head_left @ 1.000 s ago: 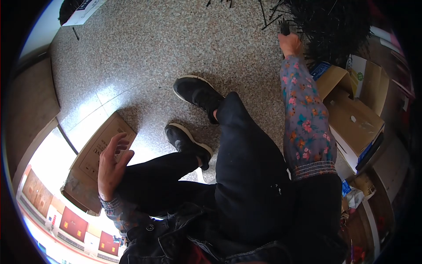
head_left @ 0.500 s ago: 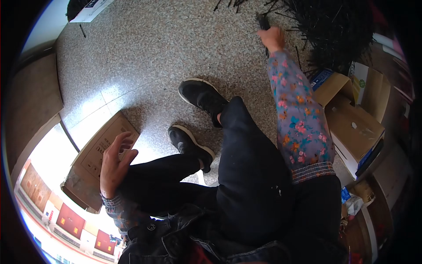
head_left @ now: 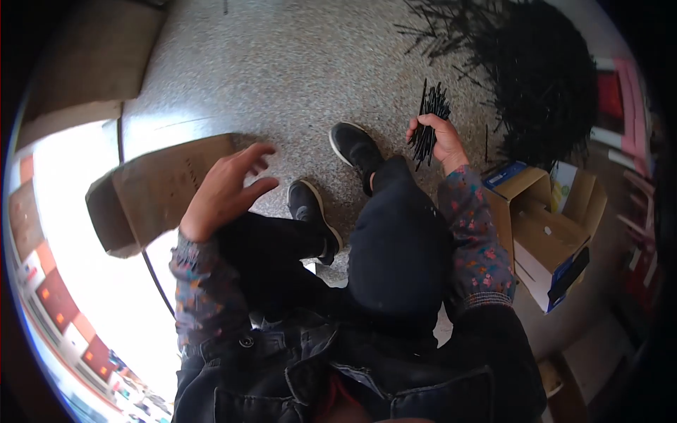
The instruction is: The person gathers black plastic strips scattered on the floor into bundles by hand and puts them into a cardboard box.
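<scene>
A bundle of thin black sticks [head_left: 424, 144] is gripped in my right hand [head_left: 444, 135], its fingers wrapped round the middle, with ends poking out on both sides. Over my left leg hovers my left hand [head_left: 227, 189], fingers apart and curved, holding nothing. Beyond my right hand, a large heap of similar black sticks [head_left: 543, 81] lies on the floor, with loose ones spread along its left side.
An open cardboard box [head_left: 546, 229] stands at the right, below the heap. Another brown carton [head_left: 166, 185] is at the left, beside my left hand. My shoes [head_left: 356, 149] rest on the speckled floor [head_left: 282, 77] between them.
My right hand has drawn back from the heap toward my knee, now with a bundle of sticks showing in it. My left hand has moved up and right. The view has shifted.
</scene>
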Tool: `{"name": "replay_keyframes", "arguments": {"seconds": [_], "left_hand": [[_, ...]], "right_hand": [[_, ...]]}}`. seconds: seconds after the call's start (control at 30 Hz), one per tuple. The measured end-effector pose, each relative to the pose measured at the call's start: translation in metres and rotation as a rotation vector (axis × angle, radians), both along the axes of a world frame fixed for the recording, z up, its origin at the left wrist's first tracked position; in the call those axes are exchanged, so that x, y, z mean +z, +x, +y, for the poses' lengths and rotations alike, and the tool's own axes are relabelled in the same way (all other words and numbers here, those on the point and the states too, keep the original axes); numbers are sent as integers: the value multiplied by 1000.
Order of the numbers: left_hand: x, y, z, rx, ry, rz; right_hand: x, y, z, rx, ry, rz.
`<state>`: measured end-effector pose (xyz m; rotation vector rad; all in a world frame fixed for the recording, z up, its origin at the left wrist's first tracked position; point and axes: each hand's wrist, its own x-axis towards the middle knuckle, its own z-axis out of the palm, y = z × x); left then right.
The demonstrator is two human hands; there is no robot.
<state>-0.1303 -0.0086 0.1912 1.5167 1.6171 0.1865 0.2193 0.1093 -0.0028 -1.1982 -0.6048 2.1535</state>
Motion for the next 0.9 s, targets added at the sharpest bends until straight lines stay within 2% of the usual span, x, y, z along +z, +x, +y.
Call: {"name": "replay_keyframes", "arguments": {"seconds": [0.07,0.13,0.2,0.23,0.27,0.3,0.33,0.43,0.47,0.57,0.6,0.73,0.77,0.83,0.87,0.9], "left_hand": [[0,1,-2,-44,66,-64],[1,7,-3,43,406,-58],[3,10,2,333,505,-358],[6,10,4,362,534,-339],[10,9,6,527,571,-523],[14,3,6,677,606,-719],[16,-3,4,678,636,-726],[17,-2,1,842,610,-1005],[22,2,-3,819,610,-1024],[41,8,-20,438,405,-873],[42,8,-23,408,402,-881],[35,14,-25,384,397,-902],[38,21,-25,451,468,-985],[43,35,-22,575,593,-1154],[42,37,-21,538,574,-1168],[38,36,-19,430,551,-917]], "right_hand": [[36,-24,9,92,62,125],[80,-51,17,181,115,198],[132,-82,19,423,205,155],[154,-98,17,540,251,133],[174,-116,14,572,276,145],[194,-134,11,716,329,69],[212,-147,7,846,385,-24],[237,-180,-10,1152,588,-334],[250,-192,-21,1210,607,-423],[279,-216,-45,1327,741,-635],[279,-216,-49,1299,738,-652],[257,-206,-59,1144,792,-549],[251,-206,-61,1097,815,-503],[248,-206,-60,1093,818,-573],[247,-204,-59,1117,821,-632],[245,-202,-59,1081,807,-649]]}}
